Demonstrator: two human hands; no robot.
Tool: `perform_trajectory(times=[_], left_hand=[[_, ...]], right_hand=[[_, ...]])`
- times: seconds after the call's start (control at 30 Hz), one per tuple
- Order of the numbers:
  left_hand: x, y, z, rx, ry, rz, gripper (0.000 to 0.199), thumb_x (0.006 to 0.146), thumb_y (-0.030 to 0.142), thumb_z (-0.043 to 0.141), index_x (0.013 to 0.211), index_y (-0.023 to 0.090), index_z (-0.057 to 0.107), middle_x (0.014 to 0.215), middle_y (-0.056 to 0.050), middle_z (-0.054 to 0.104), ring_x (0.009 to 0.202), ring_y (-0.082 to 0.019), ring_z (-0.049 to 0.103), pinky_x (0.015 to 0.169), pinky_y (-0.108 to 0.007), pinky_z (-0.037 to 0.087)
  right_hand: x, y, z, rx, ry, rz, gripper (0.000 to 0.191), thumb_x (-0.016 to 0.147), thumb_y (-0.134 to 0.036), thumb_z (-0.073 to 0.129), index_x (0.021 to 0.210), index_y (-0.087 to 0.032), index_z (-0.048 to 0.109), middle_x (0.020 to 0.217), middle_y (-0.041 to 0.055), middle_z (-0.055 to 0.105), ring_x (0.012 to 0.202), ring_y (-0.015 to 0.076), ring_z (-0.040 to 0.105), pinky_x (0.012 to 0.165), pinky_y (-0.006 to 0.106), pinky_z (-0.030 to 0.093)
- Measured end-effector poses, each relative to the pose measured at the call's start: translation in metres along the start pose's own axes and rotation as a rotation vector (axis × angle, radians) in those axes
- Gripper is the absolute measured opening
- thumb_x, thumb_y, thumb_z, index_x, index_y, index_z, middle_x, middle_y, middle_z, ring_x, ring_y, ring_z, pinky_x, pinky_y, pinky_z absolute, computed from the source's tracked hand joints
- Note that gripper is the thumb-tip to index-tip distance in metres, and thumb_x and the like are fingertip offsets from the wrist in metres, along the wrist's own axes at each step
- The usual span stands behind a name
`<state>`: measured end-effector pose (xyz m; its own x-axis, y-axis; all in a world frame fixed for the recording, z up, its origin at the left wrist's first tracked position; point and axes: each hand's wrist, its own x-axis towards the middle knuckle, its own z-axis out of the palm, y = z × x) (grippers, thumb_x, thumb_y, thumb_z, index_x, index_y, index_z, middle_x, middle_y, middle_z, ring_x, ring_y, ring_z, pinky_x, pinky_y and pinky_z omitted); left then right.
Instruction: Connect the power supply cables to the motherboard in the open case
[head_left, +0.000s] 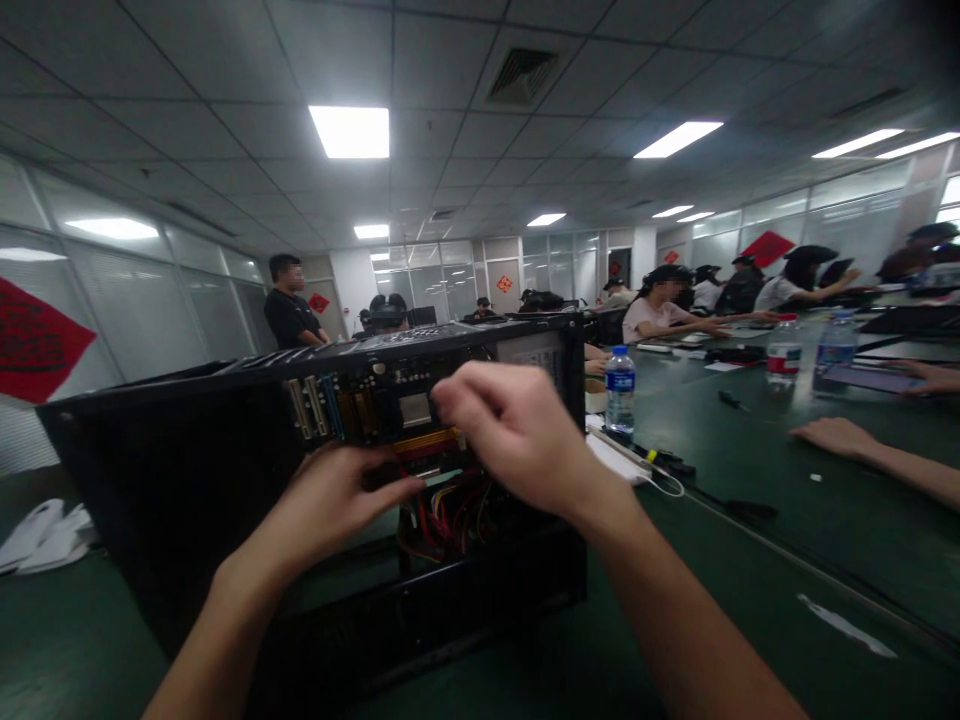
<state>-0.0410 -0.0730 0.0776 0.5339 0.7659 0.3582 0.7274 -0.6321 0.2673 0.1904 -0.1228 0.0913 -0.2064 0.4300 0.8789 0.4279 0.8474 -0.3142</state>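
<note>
A black computer case (495, 570) stands on the table in front of me with one side open. Inside it are a motherboard with slots (311, 405), a square silver part (416, 410) and a bundle of coloured cables (450, 515). My left hand (330, 500) reaches into the opening near the lower edge of the board. Its thumb is stretched apart from the fingers, whose tips are partly hidden. Beside the silver part, my right hand (525, 430) is raised with its fingers curled closed. Whatever it may hold is hidden.
Right of the case stand a blue-capped water bottle (620, 390) and a red-capped bottle (783, 350). Cables (667, 462) and a white strip (847, 625) lie on the green table (720, 590). Another person's hand (840, 440) rests at right. White items (49, 535) lie at left.
</note>
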Motion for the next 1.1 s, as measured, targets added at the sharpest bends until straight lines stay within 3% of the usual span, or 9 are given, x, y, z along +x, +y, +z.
perform_trajectory(times=[0.07, 0.17, 0.23, 0.33, 0.43, 0.53, 0.67, 0.8, 1.1], left_hand=[[-0.005, 0.000, -0.008, -0.077, 0.170, -0.043, 0.044, 0.085, 0.058, 0.060, 0.097, 0.020, 0.079, 0.092, -0.005, 0.080, 0.080, -0.025, 0.072, 0.070, -0.030, 0.053], [-0.013, 0.001, -0.018, -0.139, 0.338, -0.096, 0.047, 0.082, 0.061, 0.061, 0.085, 0.018, 0.079, 0.076, -0.004, 0.077, 0.066, -0.022, 0.067, 0.059, -0.027, 0.049], [-0.017, 0.005, -0.023, -0.157, 0.345, -0.088, 0.047, 0.081, 0.062, 0.062, 0.074, 0.018, 0.076, 0.067, -0.003, 0.073, 0.060, -0.019, 0.063, 0.054, -0.025, 0.046], [-0.020, 0.011, -0.025, -0.192, 0.286, -0.049, 0.046, 0.082, 0.063, 0.063, 0.072, 0.019, 0.074, 0.064, -0.002, 0.071, 0.060, -0.019, 0.063, 0.054, -0.023, 0.048], [-0.021, 0.016, -0.023, -0.260, 0.207, -0.018, 0.046, 0.083, 0.063, 0.064, 0.096, 0.021, 0.076, 0.085, -0.004, 0.077, 0.076, -0.023, 0.071, 0.065, -0.026, 0.057], [-0.025, 0.013, -0.021, -0.277, 0.072, 0.012, 0.049, 0.082, 0.060, 0.067, 0.115, 0.025, 0.075, 0.107, -0.006, 0.078, 0.096, -0.027, 0.073, 0.083, -0.033, 0.062], [-0.039, -0.003, -0.025, -0.188, -0.102, 0.018, 0.037, 0.084, 0.058, 0.066, 0.106, 0.032, 0.081, 0.105, -0.004, 0.079, 0.097, -0.027, 0.074, 0.088, -0.034, 0.062], [-0.045, -0.010, -0.035, -0.170, -0.029, 0.006, 0.038, 0.083, 0.061, 0.064, 0.100, 0.032, 0.083, 0.101, -0.004, 0.080, 0.091, -0.027, 0.074, 0.083, -0.033, 0.063], [-0.037, 0.012, -0.039, -0.079, 0.285, 0.129, 0.038, 0.078, 0.065, 0.070, 0.089, 0.030, 0.078, 0.082, -0.002, 0.077, 0.070, -0.022, 0.071, 0.064, -0.029, 0.058]], right_hand=[[-0.003, -0.004, 0.022, 0.028, -0.301, -0.003, 0.029, 0.100, -0.045, 0.061, 0.104, -0.018, 0.067, 0.098, 0.0066, 0.071, 0.087, 0.0174, 0.064, 0.076, 0.029, 0.046], [-0.006, -0.002, 0.043, 0.095, -0.446, 0.096, 0.044, 0.097, -0.039, 0.067, 0.134, -0.018, 0.056, 0.098, 0.0059, 0.072, 0.083, 0.0183, 0.066, 0.071, 0.028, 0.046], [-0.007, -0.002, 0.047, 0.159, -0.465, 0.162, 0.033, 0.099, -0.036, 0.062, 0.127, -0.018, 0.061, 0.085, 0.0018, 0.070, 0.073, 0.0154, 0.063, 0.064, 0.025, 0.043], [-0.006, -0.005, 0.044, 0.213, -0.487, 0.188, 0.016, 0.099, -0.030, 0.057, 0.096, -0.018, 0.067, 0.074, -0.0015, 0.064, 0.065, 0.0113, 0.057, 0.060, 0.023, 0.039], [-0.005, -0.008, 0.039, 0.236, -0.427, 0.254, 0.024, 0.097, -0.028, 0.057, 0.075, -0.017, 0.062, 0.064, -0.0036, 0.056, 0.060, 0.0091, 0.050, 0.056, 0.023, 0.033], [-0.004, -0.004, 0.035, 0.285, -0.312, 0.304, 0.032, 0.097, -0.036, 0.059, 0.071, -0.017, 0.060, 0.062, -0.0043, 0.051, 0.059, 0.0088, 0.045, 0.055, 0.023, 0.032], [-0.002, 0.003, 0.028, 0.399, -0.167, 0.343, 0.038, 0.096, -0.047, 0.059, 0.072, -0.018, 0.058, 0.065, -0.0034, 0.053, 0.061, 0.0093, 0.047, 0.055, 0.022, 0.035], [-0.001, 0.005, 0.023, 0.548, -0.148, 0.428, 0.039, 0.094, -0.054, 0.060, 0.078, -0.019, 0.059, 0.065, -0.0031, 0.059, 0.056, 0.0101, 0.051, 0.052, 0.021, 0.039], [-0.002, 0.005, 0.036, 0.630, -0.357, 0.453, 0.035, 0.088, -0.050, 0.073, 0.085, -0.017, 0.064, 0.072, -0.0042, 0.060, 0.062, 0.0087, 0.051, 0.058, 0.022, 0.040]])
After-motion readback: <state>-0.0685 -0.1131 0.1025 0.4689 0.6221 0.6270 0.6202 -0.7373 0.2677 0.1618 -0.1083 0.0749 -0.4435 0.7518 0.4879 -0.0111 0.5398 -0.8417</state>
